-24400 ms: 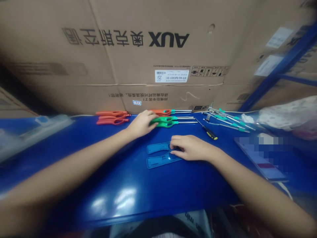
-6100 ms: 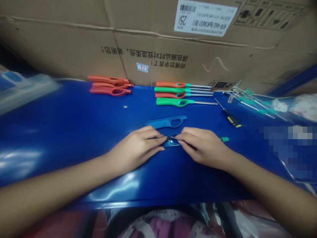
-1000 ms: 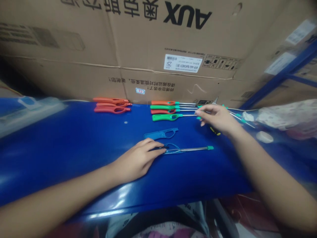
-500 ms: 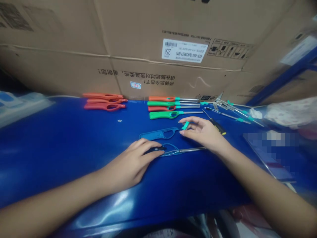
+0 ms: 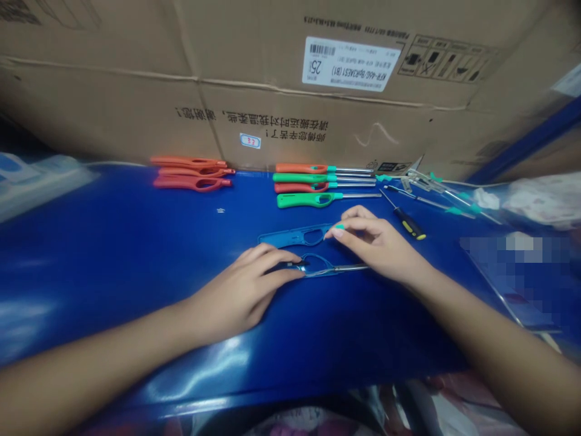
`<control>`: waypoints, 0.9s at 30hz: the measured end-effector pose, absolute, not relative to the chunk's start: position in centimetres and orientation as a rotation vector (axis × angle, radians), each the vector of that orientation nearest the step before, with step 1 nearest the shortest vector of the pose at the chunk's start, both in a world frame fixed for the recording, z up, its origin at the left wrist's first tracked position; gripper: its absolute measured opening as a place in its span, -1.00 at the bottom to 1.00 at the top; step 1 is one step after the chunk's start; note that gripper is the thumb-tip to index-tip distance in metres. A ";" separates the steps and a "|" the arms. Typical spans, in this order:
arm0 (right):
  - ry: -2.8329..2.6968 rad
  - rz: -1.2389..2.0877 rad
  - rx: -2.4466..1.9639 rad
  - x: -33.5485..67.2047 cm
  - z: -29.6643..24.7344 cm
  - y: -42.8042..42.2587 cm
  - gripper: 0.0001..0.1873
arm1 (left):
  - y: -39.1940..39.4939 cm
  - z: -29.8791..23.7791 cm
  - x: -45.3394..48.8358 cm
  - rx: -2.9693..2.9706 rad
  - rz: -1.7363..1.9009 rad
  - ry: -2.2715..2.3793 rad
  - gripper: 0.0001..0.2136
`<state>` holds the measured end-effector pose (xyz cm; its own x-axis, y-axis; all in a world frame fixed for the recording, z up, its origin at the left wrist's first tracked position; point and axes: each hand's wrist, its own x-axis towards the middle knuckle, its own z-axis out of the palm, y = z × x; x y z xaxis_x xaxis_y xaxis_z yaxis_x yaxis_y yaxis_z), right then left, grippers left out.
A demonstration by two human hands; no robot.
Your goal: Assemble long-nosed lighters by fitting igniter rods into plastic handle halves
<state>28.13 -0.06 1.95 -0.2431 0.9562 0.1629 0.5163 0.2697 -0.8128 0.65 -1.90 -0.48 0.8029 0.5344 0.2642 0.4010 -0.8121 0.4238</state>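
Observation:
On the blue table lies an opened gas lighter: one blue handle half [image 5: 318,264] with a metal tube [image 5: 351,267] and thin wires in it, the other blue handle half [image 5: 284,237] lying behind it. My left hand [image 5: 254,281] grips the near half's body, thumb and fingers closed about it and hiding much of it. A small turquoise trigger [image 5: 339,226] is pinched between the fingertips of my right hand [image 5: 372,239]. That hand hovers above the tube, close to the right end of the far half.
Several assembled lighters [image 5: 302,200] line the back against a cardboard box [image 5: 254,72]. Red-orange handles [image 5: 193,181] lie at back left, tiny metal pins [image 5: 220,211] nearer. A screwdriver [image 5: 411,225] and loose metal tubes [image 5: 447,200] lie at right, beside a flat tablet-like object [image 5: 503,284].
My right hand has turned and come in closer to the handle halves with the turquoise trigger, which is now mostly covered by the fingers. The left hand keeps its hold. The view has shifted slightly.

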 end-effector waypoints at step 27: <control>-2.289 0.420 -1.365 29.2 2.1 -0.6 -0.83 | -1.9 -0.7 0.7 2.539 0.575 0.696 -0.71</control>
<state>29.23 -0.62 2.08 -0.4163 0.8837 0.2139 0.7501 0.4667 -0.4685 0.72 -1.86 -0.69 0.7866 0.5549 0.2708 0.3702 -0.7749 0.5123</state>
